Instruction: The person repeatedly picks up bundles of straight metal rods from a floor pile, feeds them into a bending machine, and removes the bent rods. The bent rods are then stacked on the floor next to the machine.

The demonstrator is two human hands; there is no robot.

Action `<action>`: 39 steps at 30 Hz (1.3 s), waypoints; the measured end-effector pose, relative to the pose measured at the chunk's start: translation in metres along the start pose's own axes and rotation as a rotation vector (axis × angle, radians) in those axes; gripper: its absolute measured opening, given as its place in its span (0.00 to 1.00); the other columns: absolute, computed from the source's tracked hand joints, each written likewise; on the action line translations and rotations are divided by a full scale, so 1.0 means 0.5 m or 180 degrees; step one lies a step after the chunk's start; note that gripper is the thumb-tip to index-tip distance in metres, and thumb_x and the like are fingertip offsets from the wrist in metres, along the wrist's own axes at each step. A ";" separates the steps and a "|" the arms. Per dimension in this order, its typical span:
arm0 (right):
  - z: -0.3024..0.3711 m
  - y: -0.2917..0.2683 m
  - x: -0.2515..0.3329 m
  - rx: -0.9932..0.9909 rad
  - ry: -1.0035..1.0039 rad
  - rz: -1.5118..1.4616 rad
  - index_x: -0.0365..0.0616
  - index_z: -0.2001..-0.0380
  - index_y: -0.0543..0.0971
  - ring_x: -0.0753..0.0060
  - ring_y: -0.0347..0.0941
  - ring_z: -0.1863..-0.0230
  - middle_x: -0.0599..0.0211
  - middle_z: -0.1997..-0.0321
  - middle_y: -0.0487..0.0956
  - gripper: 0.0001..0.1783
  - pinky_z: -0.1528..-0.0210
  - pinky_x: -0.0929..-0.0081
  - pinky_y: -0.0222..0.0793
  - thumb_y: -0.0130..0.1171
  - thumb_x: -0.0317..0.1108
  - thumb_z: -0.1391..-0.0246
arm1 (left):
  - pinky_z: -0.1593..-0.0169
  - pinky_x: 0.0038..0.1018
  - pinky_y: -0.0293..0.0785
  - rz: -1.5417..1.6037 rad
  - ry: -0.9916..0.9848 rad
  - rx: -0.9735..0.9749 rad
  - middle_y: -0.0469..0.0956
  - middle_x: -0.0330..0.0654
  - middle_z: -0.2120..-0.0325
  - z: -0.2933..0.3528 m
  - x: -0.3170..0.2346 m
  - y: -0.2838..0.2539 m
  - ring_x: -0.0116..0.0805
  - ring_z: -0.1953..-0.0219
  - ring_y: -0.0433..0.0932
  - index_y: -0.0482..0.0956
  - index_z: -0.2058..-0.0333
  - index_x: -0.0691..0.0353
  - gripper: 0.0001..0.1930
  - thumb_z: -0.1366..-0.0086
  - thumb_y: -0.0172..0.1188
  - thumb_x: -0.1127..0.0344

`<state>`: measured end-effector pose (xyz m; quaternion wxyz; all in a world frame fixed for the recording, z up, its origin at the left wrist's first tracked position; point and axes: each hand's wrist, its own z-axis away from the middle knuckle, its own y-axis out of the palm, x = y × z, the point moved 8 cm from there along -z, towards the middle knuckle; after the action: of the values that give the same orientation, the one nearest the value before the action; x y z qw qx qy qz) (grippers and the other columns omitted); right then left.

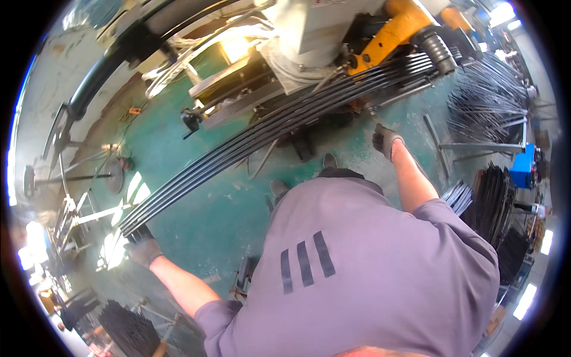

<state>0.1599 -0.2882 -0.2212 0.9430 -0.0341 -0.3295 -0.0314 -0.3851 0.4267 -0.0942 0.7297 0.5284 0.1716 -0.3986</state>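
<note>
Several long dark metal bars [238, 146] run side by side from the lower left up to the machine at the upper right. At their near left ends is my left hand [144, 252], in a grey-brown work glove, closed around the bars from below; its fingers are partly hidden. My right hand [388, 141], gloved as well, is held below the bars' right part, apart from them. Its fingers are bent slightly, with a gap between them, and nothing shows in the grip. The bars' far ends lie beside a yellow machine arm [389, 38] and a ribbed metal cylinder [437, 52].
A grey machine column [306, 30] stands behind the bars. On the right, a metal rack [482, 147] bears a heap of thin dark rods [488, 98], near a blue box [523, 166]. More dark stock [128, 327] lies at the lower left. The floor [202, 220] is green.
</note>
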 end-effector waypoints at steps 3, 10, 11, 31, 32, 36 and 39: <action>0.001 -0.057 -0.033 -0.0239 0.0284 -0.0232 0.49 0.72 0.73 0.70 0.71 0.80 0.70 0.79 0.74 0.13 0.76 0.71 0.71 0.63 0.43 0.43 | 0.33 0.46 0.60 -0.0204 -0.0143 -0.1080 0.68 0.50 0.40 0.102 0.142 0.023 0.51 0.38 0.66 0.59 0.36 0.63 0.31 0.27 0.38 0.46; -0.080 -0.202 -0.069 -0.0591 0.0690 0.0338 0.44 0.70 0.74 0.69 0.70 0.80 0.66 0.78 0.73 0.15 0.77 0.71 0.71 0.63 0.44 0.43 | 0.37 0.45 0.60 -0.0396 -0.2029 -0.1204 0.69 0.46 0.42 0.305 0.622 -0.033 0.45 0.37 0.63 0.69 0.46 0.59 0.21 0.29 0.45 0.51; -0.114 -0.221 -0.068 -0.0495 0.0704 0.0424 0.42 0.69 0.74 0.69 0.70 0.80 0.64 0.75 0.74 0.16 0.77 0.70 0.71 0.62 0.44 0.43 | 0.37 0.45 0.60 -0.0347 -0.2201 -0.1241 0.69 0.46 0.43 0.337 0.679 -0.020 0.46 0.38 0.64 0.69 0.47 0.59 0.21 0.29 0.44 0.52; -0.264 -0.444 0.099 -0.0029 0.0703 0.1793 0.39 0.70 0.77 0.70 0.70 0.80 0.66 0.77 0.74 0.13 0.78 0.69 0.67 0.59 0.39 0.42 | 0.57 0.38 0.76 -0.5993 0.0507 0.3228 0.81 0.41 0.70 0.490 1.085 0.349 0.45 0.61 0.79 0.84 0.67 0.48 0.14 0.44 0.59 0.48; -0.279 -0.461 0.087 -0.0125 0.0808 0.2118 0.40 0.70 0.77 0.69 0.70 0.79 0.65 0.77 0.74 0.13 0.79 0.69 0.66 0.60 0.40 0.43 | 0.58 0.38 0.76 -0.6083 0.0549 0.3040 0.81 0.41 0.70 0.487 1.078 0.372 0.45 0.61 0.79 0.84 0.67 0.49 0.14 0.44 0.59 0.48; -0.374 -0.479 0.104 0.0062 0.1058 0.2081 0.39 0.74 0.78 0.68 0.69 0.83 0.67 0.82 0.73 0.14 0.80 0.69 0.65 0.62 0.41 0.47 | 0.59 0.39 0.75 -0.6300 0.0642 0.2399 0.81 0.42 0.70 0.538 1.071 0.422 0.45 0.62 0.79 0.82 0.68 0.51 0.13 0.44 0.59 0.50; -0.440 -0.460 0.211 0.0143 0.0339 0.3214 0.39 0.76 0.80 0.69 0.70 0.83 0.68 0.84 0.74 0.13 0.78 0.70 0.67 0.61 0.40 0.48 | 0.59 0.39 0.75 -0.6371 0.0603 0.2249 0.81 0.42 0.70 0.633 1.107 0.457 0.45 0.63 0.79 0.82 0.69 0.52 0.12 0.44 0.59 0.52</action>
<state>0.3598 -0.5398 -0.3169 0.8566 -0.1672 -0.2239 0.4339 0.0801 -0.0541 -0.2000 -0.1411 0.3575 0.4584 -0.8013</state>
